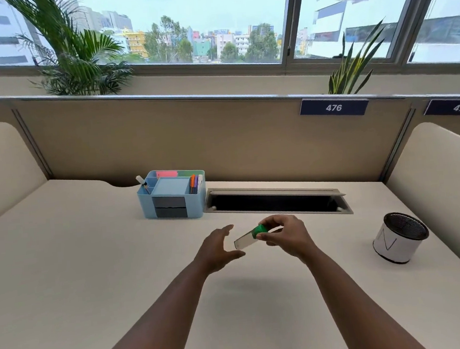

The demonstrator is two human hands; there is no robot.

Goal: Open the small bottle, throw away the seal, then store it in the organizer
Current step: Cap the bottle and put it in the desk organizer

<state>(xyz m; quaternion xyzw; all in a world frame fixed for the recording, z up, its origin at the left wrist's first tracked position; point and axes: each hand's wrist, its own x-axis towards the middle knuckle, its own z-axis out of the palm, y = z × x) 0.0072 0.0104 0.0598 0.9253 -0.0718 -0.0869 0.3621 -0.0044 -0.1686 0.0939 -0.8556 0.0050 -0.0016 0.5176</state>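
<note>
A small pale bottle [245,240] with a green cap lies tilted above the desk, cap end up to the right. My right hand [285,235] pinches it at the green cap. My left hand [218,249] is open just left of the bottle's base, fingers spread, not touching it. The light blue organizer [145,204] stands at the back of the desk, left of centre, with pens, sticky notes and two grey drawers. No seal can be made out.
A black mesh bin [398,239] wrapped in white paper stands at the right. An open cable slot [277,202] runs behind my hands. Beige partitions enclose the cream desk [92,270] on three sides.
</note>
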